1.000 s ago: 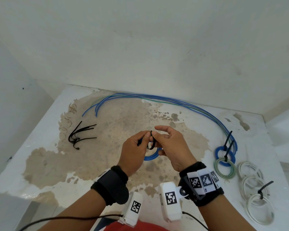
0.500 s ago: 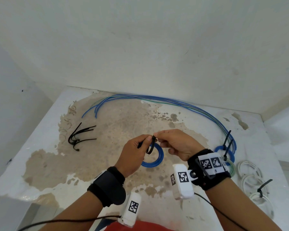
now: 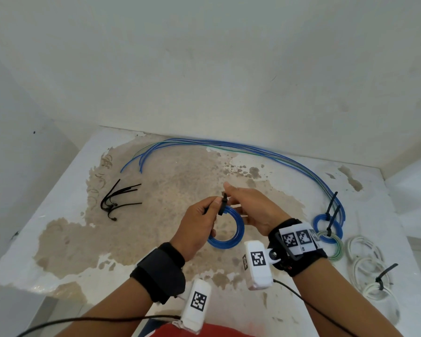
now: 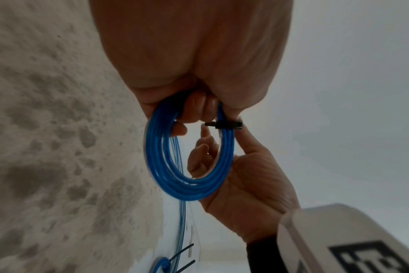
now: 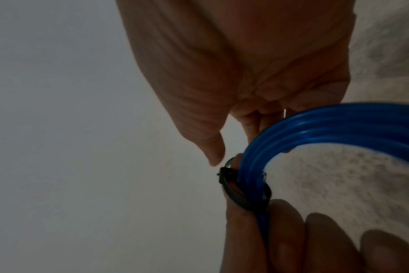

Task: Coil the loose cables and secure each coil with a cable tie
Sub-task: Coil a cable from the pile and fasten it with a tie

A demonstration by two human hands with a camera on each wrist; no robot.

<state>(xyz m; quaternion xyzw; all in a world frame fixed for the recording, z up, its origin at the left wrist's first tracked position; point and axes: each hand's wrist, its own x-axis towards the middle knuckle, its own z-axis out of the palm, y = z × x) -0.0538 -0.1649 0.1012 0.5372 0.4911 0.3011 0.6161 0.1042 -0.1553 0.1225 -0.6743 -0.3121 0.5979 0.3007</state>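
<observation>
Midair, left hand [image 3: 199,222] grips blue coil [image 3: 231,242]; right hand [image 3: 255,210] beside.

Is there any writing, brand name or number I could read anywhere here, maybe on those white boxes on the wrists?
No readable words, brands or numbers in any view.
White box at the left wrist: one black-and-white square code pattern, no letters.
White box at the right wrist: the same kind of pattern.
Right wrist strap: more square patterns, no text.

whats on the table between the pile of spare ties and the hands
Nothing lies there in the head view: between the spare ties and the left hand holding the blue coil, there is only bare, stained table.
</observation>
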